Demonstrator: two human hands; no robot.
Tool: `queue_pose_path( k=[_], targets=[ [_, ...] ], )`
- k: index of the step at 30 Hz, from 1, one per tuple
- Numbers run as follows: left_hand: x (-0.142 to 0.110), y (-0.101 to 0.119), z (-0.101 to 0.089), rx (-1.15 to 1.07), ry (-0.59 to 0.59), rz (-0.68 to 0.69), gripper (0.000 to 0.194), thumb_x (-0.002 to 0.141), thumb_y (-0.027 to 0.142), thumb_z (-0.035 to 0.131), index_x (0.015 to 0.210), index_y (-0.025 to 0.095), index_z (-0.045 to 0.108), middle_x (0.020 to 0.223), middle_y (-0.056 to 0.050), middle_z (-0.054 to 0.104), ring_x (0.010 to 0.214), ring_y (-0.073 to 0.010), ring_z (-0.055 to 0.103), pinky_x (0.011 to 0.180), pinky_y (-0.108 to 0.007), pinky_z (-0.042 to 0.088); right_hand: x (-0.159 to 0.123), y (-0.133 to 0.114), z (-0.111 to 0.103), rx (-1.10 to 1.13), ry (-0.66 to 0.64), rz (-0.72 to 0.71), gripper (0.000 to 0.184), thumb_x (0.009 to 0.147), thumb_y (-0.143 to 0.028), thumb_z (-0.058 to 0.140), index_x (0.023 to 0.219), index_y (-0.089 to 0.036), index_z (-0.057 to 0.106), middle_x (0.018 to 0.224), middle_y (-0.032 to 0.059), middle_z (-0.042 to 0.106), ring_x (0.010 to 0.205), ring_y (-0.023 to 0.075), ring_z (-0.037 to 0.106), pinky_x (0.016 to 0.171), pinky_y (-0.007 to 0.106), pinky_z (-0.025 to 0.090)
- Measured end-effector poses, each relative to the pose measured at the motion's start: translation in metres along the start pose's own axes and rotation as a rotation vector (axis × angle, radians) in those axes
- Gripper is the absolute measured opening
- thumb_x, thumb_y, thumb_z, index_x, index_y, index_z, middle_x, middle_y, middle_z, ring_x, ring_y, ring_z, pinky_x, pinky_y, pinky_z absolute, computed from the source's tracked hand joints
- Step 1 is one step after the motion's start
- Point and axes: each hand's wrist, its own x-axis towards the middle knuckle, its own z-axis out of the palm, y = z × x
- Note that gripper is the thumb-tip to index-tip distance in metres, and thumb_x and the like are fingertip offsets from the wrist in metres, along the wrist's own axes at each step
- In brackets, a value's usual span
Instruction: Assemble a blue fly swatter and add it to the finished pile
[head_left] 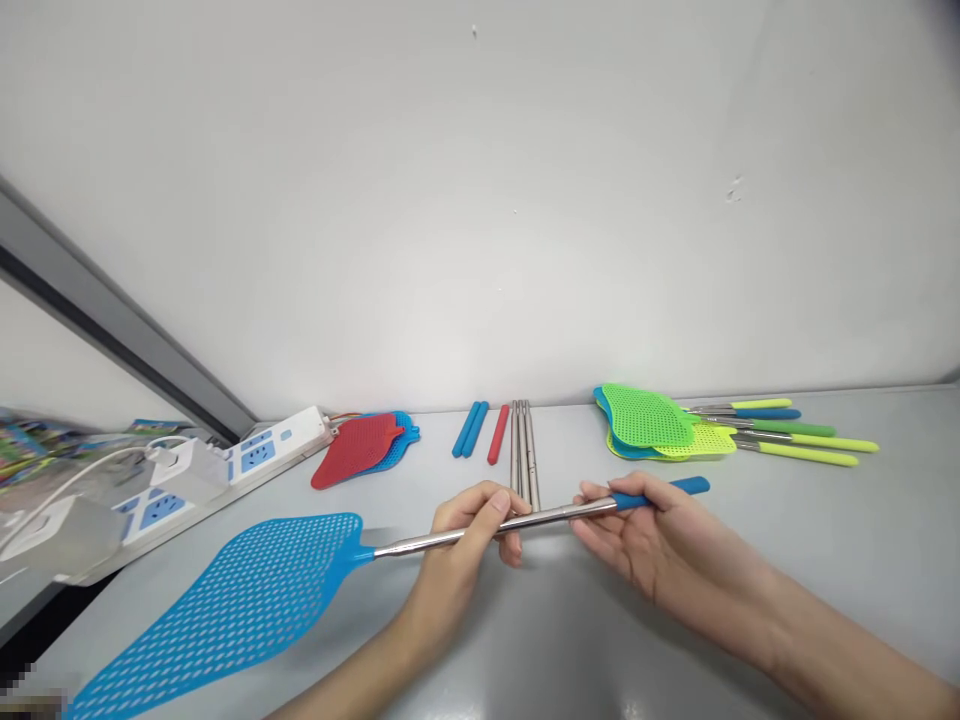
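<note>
Currently, the left hand [457,570] grips the steel shaft [555,518] of a blue fly swatter [225,610] while the right hand [660,540] clasps its blue handle grip [679,488], the mesh head extending over the grey table [585,640].

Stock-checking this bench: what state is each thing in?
Blue fly swatter, assembled, held in both hands.
Left hand, around its steel shaft.
Right hand, gripping its blue handle.
Red swatter head, flat on a blue head.
Green swatter heads, stacked flat.
Steel rods, loose, side by side.
Red grip, loose.
</note>
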Motion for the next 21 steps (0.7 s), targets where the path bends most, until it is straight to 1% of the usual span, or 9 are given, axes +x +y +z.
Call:
queue_pose_path(
  k=[3, 6, 9, 11, 13, 16, 18, 21],
  targets=[
    [0.002, 0.002, 0.003, -0.004, -0.072, -0.06, 0.025, 0.078, 0.033, 0.042, 0.072, 0.014, 0.056, 0.051, 0.001, 0.049, 0.051, -0.0105, 0.046, 0.057, -0.023, 0.037, -0.002, 0.011, 0.0, -0.177, -0.094, 0.021, 0.026, 0.074, -0.027, 0.045, 0.091, -0.012, 0.055, 0.093, 0.0088, 0.054, 0.085, 0.0176, 0.053, 0.078, 0.031, 0.043],
    [0.005, 0.002, 0.004, -0.012, -0.105, -0.102, 0.032, 0.079, 0.036, 0.039, 0.062, 0.013, 0.055, 0.052, -0.001, 0.051, 0.052, -0.0119, 0.047, 0.058, -0.024, 0.037, -0.003, 0.014, 0.0, -0.32, -0.178, -0.041, 0.031, 0.077, -0.035, 0.04, 0.095, -0.015, 0.056, 0.093, 0.0079, 0.054, 0.085, 0.0177, 0.051, 0.07, 0.03, 0.042],
    [0.009, 0.003, 0.005, 0.024, -0.142, -0.125, 0.041, 0.079, 0.039, 0.036, 0.054, 0.013, 0.055, 0.05, -0.003, 0.05, 0.053, -0.0135, 0.048, 0.059, -0.025, 0.038, -0.002, 0.012, 0.0, -0.442, -0.168, -0.172, 0.028, 0.078, -0.036, 0.039, 0.084, -0.016, 0.058, 0.085, 0.0055, 0.054, 0.079, 0.0159, 0.049, 0.065, 0.028, 0.04],
    [0.01, 0.006, 0.006, 0.062, -0.215, -0.123, 0.043, 0.079, 0.039, 0.034, 0.054, 0.012, 0.057, 0.05, -0.003, 0.051, 0.054, -0.0141, 0.049, 0.061, -0.025, 0.038, -0.001, 0.009, -0.001, -0.529, -0.148, -0.252, 0.025, 0.078, -0.034, 0.041, 0.075, -0.015, 0.058, 0.078, 0.0041, 0.052, 0.075, 0.0147, 0.048, 0.064, 0.027, 0.039],
    [0.012, 0.009, 0.008, 0.08, -0.312, -0.121, 0.047, 0.081, 0.037, 0.029, 0.055, 0.012, 0.058, 0.053, -0.005, 0.054, 0.055, -0.0144, 0.05, 0.062, -0.026, 0.038, 0.0, 0.007, -0.002, -0.601, -0.165, -0.292, 0.024, 0.077, -0.032, 0.043, 0.067, -0.014, 0.056, 0.072, 0.0033, 0.051, 0.07, 0.0134, 0.047, 0.061, 0.026, 0.038],
    [0.013, 0.012, 0.014, 0.058, -0.432, -0.112, 0.052, 0.083, 0.035, 0.022, 0.057, 0.012, 0.06, 0.057, -0.006, 0.056, 0.054, -0.0142, 0.05, 0.06, -0.027, 0.037, 0.002, 0.006, -0.005, -0.656, -0.291, -0.263, 0.039, 0.081, -0.034, 0.034, 0.054, -0.012, 0.052, 0.064, 0.0048, 0.051, 0.061, 0.0129, 0.048, 0.056, 0.026, 0.037],
    [0.012, 0.013, 0.016, 0.056, -0.45, -0.076, 0.052, 0.084, 0.034, 0.021, 0.056, 0.012, 0.06, 0.056, -0.006, 0.056, 0.054, -0.0138, 0.049, 0.06, -0.027, 0.037, 0.005, 0.005, -0.008, -0.672, -0.369, -0.222, 0.048, 0.082, -0.037, 0.026, 0.049, -0.012, 0.05, 0.058, 0.0058, 0.051, 0.054, 0.013, 0.048, 0.056, 0.027, 0.037],
    [0.009, 0.012, 0.015, 0.104, -0.441, -0.049, 0.051, 0.084, 0.033, 0.022, 0.055, 0.013, 0.059, 0.053, -0.004, 0.053, 0.054, -0.0134, 0.049, 0.063, -0.027, 0.037, 0.008, 0.006, -0.013, -0.707, -0.41, -0.175, 0.051, 0.082, -0.038, 0.023, 0.05, -0.011, 0.052, 0.054, 0.0059, 0.052, 0.049, 0.0123, 0.049, 0.058, 0.028, 0.038]
  ],
)
